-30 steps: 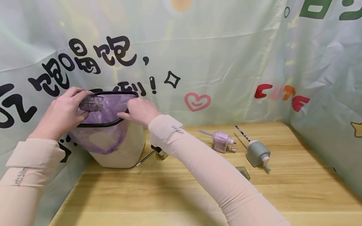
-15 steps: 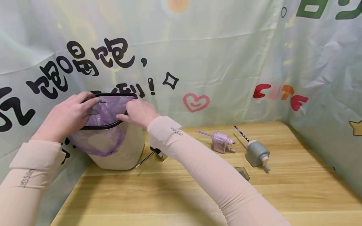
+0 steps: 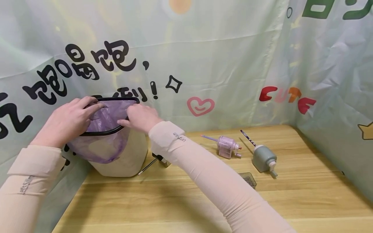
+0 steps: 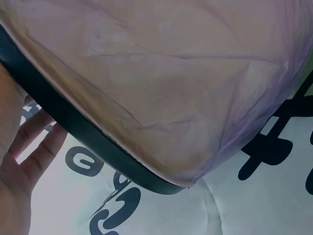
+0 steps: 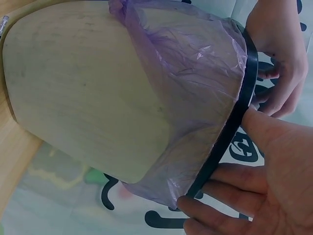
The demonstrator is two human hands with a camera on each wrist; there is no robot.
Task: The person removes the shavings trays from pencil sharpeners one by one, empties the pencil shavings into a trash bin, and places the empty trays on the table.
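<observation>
A pale trash bin (image 3: 131,158) stands at the left, lined with a purple bag (image 3: 115,110) folded over its black rim (image 3: 106,132). My right hand (image 3: 142,117) grips the rim's right side, thumb and fingers on opposite sides of it in the right wrist view. Over the left part of the bin's mouth is my left hand (image 3: 68,121), fingers bent down inside. It holds a small clear pencil-sharpener drawer, almost wholly hidden by the fingers now. The left wrist view mostly shows the bag and rim, with a few fingers (image 4: 44,152) at the edge.
On the wooden table (image 3: 163,207) sit a purple pencil sharpener (image 3: 227,147) and a grey one (image 3: 263,158), each with a pencil in it. A black sharpener (image 3: 163,160) with a pencil is partly behind my right forearm. Another clear drawer (image 3: 248,179) lies near that arm.
The left hand has turned and lowered the clear drawer into the bin's mouth, so the drawer has gone from plain view. My right hand keeps its grip on the rim.
</observation>
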